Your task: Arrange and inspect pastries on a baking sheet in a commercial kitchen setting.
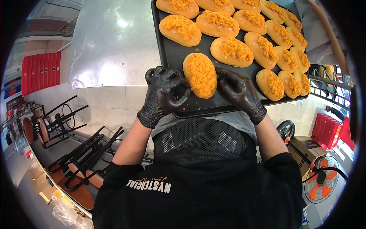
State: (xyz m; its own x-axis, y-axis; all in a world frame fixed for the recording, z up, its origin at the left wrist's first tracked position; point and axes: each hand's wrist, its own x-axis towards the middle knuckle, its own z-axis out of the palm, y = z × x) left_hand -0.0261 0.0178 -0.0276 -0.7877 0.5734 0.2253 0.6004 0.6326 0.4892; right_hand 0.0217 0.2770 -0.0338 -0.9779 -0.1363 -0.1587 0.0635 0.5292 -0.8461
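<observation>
Both black-gloved hands flank one oval bun topped with orange floss [200,74] at the near edge of the dark baking tray [173,57]. The left hand [166,93] is curled, fingertips against the bun's side, and the right hand [238,89] cups its other side. More topped buns [232,49] fill the tray on the steel table [114,42].

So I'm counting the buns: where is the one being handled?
In the head view, the bun lies at the near edge of the dark tray, between the gloved left hand and right hand, just in front of the topped rows.
</observation>
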